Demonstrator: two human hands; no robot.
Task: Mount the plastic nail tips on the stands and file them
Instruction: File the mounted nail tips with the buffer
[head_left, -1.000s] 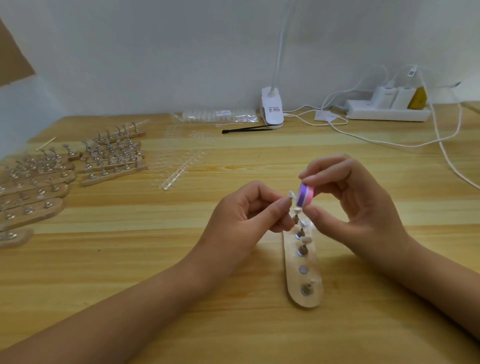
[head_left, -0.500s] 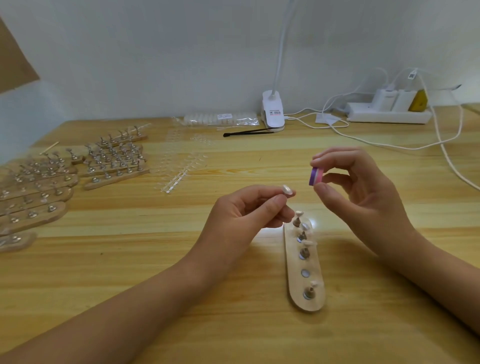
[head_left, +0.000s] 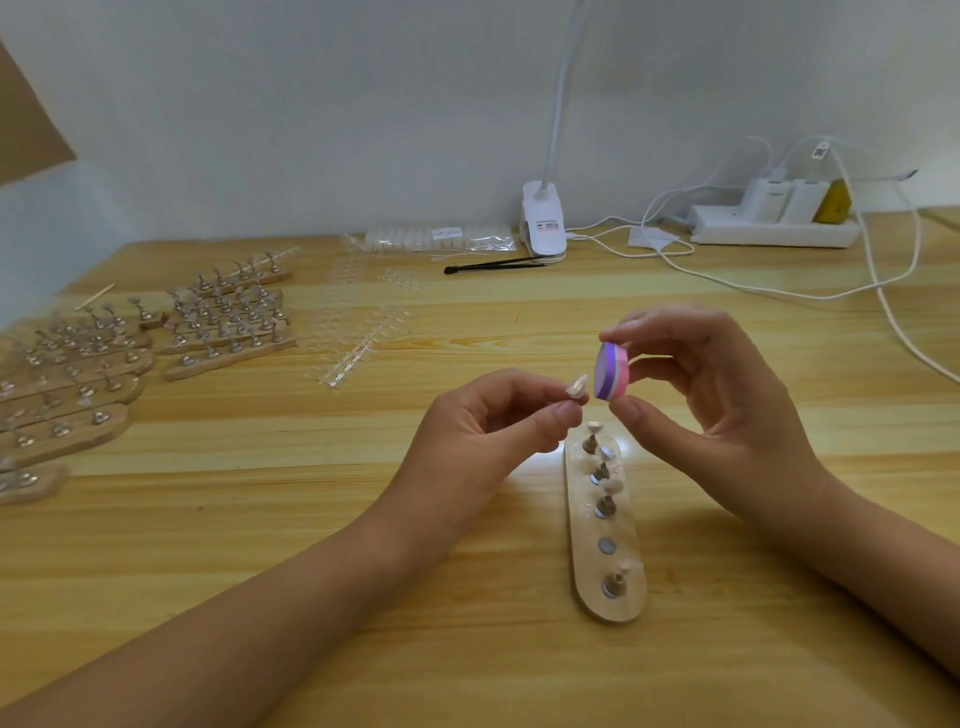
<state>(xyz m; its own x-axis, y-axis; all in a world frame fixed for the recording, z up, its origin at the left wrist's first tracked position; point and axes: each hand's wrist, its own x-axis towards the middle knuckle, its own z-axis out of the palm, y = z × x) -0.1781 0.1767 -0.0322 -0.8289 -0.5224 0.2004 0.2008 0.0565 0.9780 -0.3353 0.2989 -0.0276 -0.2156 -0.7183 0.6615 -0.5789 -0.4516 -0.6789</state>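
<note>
My left hand (head_left: 485, 431) pinches a small stand peg with a pale nail tip (head_left: 577, 387) on top, held up above the table. My right hand (head_left: 711, 384) grips a round purple-and-pink file block (head_left: 612, 371) between thumb and fingers, its flat face a short gap to the right of the tip. Below both hands lies a wooden stand strip (head_left: 605, 530) carrying several pegs with nail tips (head_left: 605, 501) and one bare magnet spot (head_left: 606, 545).
Many more wooden strips with pegs (head_left: 104, 374) crowd the left side. Clear nail-tip sprues (head_left: 358, 338) lie at centre left. A bag of tips (head_left: 436, 240), black tweezers (head_left: 493, 265), a clip lamp (head_left: 543, 223), a power strip (head_left: 774, 231) and white cables (head_left: 883, 291) sit along the back.
Both hands rose off the strip and drew apart half a second ago. Now the file block has come back close to the tip, and my right hand has turned its flat face toward it.
</note>
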